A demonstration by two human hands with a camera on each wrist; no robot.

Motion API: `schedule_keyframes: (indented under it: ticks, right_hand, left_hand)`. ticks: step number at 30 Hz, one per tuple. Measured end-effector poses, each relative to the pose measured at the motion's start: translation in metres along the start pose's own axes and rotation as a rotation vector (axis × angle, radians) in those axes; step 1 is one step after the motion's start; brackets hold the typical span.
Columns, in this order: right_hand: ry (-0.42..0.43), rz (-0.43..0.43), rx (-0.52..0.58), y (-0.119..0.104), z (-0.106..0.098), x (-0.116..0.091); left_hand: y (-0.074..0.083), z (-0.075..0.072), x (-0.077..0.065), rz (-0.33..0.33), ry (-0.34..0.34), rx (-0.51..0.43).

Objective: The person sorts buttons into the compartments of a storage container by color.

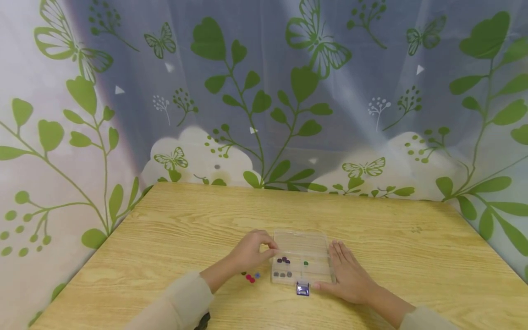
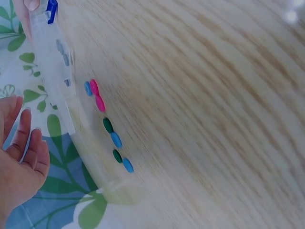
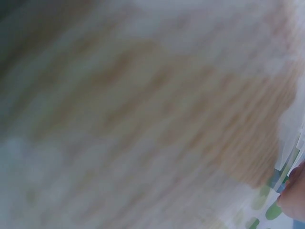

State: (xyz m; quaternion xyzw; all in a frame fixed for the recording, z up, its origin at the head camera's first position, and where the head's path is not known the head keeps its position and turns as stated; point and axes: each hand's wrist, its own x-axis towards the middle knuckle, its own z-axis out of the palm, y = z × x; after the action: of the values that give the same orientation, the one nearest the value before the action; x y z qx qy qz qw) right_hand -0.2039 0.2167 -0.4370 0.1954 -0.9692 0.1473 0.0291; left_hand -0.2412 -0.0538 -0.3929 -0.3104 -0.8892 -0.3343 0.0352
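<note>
A clear plastic compartment box (image 1: 316, 276) lies on the table, its lid (image 1: 301, 242) swung back and its blue latch (image 1: 303, 289) at the front. Dark purple beads (image 1: 284, 260), grey beads (image 1: 282, 275) and a green bead (image 1: 305, 263) sit in separate compartments. My left hand (image 1: 252, 250) hovers by the box's left edge, fingers loosely bent; nothing shows in it. With straight fingers, my right hand (image 1: 350, 277) rests against the box's right side, thumb at the front corner. Pink beads (image 2: 97, 95), blue beads (image 2: 116, 140) and green beads (image 2: 108, 125) lie on the table below my left hand.
The wood-grain table (image 1: 198, 215) reaches back to a hanging cloth (image 1: 264, 114) printed with leaves and butterflies. A dark object (image 1: 203, 321) shows by the left sleeve. The right wrist view is mostly blurred tabletop.
</note>
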Motion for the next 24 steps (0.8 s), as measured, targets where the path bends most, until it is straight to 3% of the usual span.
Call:
schedule_keyframes:
  ticks: [24]
  right_hand:
    - [-0.003, 0.008, 0.01, 0.0, 0.0, 0.0]
  left_hand:
    - [-0.027, -0.009, -0.026, -0.008, -0.012, -0.001]
